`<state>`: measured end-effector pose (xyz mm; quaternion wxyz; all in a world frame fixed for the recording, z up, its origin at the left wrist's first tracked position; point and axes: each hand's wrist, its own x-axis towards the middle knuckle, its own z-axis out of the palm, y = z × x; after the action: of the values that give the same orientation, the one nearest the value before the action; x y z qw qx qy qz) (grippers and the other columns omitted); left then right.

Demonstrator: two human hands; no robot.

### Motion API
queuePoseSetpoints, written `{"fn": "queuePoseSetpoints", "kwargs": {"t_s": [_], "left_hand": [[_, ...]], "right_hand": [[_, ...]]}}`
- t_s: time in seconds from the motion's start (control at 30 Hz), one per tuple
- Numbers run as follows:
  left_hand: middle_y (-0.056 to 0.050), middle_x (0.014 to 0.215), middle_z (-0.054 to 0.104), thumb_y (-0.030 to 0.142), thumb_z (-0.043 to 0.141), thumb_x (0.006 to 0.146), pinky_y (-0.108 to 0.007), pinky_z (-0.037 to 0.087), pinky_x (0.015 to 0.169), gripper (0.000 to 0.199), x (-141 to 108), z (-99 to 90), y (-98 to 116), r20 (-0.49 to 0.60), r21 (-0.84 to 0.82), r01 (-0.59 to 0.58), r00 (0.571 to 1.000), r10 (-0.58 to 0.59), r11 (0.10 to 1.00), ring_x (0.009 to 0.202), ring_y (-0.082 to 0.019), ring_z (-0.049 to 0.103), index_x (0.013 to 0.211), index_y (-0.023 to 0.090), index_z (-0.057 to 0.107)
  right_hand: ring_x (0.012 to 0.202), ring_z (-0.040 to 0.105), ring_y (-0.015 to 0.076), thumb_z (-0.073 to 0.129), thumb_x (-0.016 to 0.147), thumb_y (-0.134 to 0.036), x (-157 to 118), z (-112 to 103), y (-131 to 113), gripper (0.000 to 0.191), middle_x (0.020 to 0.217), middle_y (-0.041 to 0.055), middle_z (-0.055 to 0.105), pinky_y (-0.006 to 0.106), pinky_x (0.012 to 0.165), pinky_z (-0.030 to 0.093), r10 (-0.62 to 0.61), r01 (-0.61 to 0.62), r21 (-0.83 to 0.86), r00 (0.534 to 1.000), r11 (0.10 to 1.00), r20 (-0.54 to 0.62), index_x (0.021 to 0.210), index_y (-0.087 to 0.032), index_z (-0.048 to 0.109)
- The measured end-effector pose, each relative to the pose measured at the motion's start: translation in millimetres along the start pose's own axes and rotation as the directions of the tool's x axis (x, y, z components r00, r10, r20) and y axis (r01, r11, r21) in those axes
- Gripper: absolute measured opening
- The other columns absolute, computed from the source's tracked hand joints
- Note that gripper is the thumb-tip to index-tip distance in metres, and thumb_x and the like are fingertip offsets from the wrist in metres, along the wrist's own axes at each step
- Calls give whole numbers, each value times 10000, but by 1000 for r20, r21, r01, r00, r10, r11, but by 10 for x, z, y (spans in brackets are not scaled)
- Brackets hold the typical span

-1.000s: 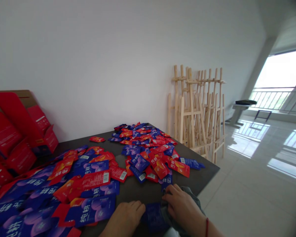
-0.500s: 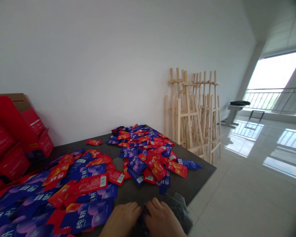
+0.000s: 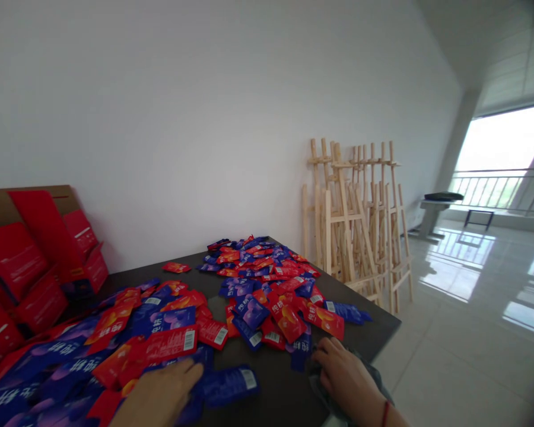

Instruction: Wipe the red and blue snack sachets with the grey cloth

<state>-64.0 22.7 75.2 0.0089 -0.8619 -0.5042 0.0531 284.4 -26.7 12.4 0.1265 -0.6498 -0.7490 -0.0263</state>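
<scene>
My left hand (image 3: 162,391) is low at the left, blurred, over the near edge of the blue and red packets. A blue packet (image 3: 231,385) with a white barcode label lies just right of its fingertips; whether the fingers grip anything cannot be made out. My right hand (image 3: 345,373), with a red string at the wrist, has its fingers curled on a dark grey-green cloth (image 3: 371,373) at the table's right edge. Beyond it spreads a heap of red and blue packets (image 3: 287,314).
Open red boxes (image 3: 40,261) stand at the left on the dark table (image 3: 276,391). Wooden easels (image 3: 347,219) lean near the white wall past the table's right edge. A small table (image 3: 434,213) and a low dark frame (image 3: 478,219) stand farther off on the tiled floor.
My hands have moved apart, the left one toward the near left packets and the right one rightward onto the cloth. A blue packet now lies between them. The view has shifted slightly.
</scene>
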Motion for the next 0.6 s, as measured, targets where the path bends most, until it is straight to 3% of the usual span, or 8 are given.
{"fn": "queuePoseSetpoints", "kwargs": {"t_s": [0.1,0.2,0.27,0.37,0.43,0.5,0.6], "left_hand": [[-69,1166,648,-16,387,737,-418,409,961,498,-165,-76,-491,-43,61,57,998,-54,997,1099,-245,582,1030,253,686],[-77,1185,645,-13,383,741,-476,355,1014,472,-138,-120,-692,-45,147,49,998,-43,988,1167,-276,535,941,242,725],[-86,1170,647,8,371,779,-460,363,1012,447,52,-150,-576,-82,137,17,997,-6,990,1146,-261,549,973,219,715],[-79,1219,614,32,336,839,-383,373,1017,457,558,-135,-156,-180,72,-158,969,169,985,1145,-201,543,1125,210,645],[-112,1357,519,2,322,826,-411,353,1038,542,951,-72,138,-219,79,-201,952,214,976,1248,-213,464,1286,192,535],[-153,1429,434,-14,313,819,-441,352,1039,590,1303,-3,355,-214,103,-201,952,219,974,1305,-236,408,1370,156,437],[-168,1428,433,10,406,799,-438,379,1016,597,1636,24,491,-183,124,-241,948,261,963,1295,-257,424,1381,145,415]], "right_hand": [[928,526,219,487,719,-58,30,59,-61,257,959,53,599,323,808,421,0,1,21,999,1000,-43,884,-202,621],[920,516,216,487,711,-75,60,95,-150,247,955,38,594,323,797,410,-38,41,55,997,998,-62,884,-211,597],[923,512,210,486,707,-80,88,97,-186,246,965,31,591,314,789,405,-61,66,73,996,995,-65,886,-217,585],[933,508,203,475,710,-80,126,84,-197,247,983,31,588,301,796,397,-60,66,93,996,994,-69,889,-215,577],[930,507,197,467,714,-78,135,78,-186,247,985,30,586,291,802,391,-41,49,113,996,992,-76,886,-215,579],[926,505,191,460,716,-76,132,78,-170,252,975,24,583,281,800,385,-23,34,135,996,990,-82,880,-220,585],[931,502,182,450,722,-76,122,92,-144,262,970,14,580,268,803,374,-12,25,168,997,985,-81,874,-229,598]]}}
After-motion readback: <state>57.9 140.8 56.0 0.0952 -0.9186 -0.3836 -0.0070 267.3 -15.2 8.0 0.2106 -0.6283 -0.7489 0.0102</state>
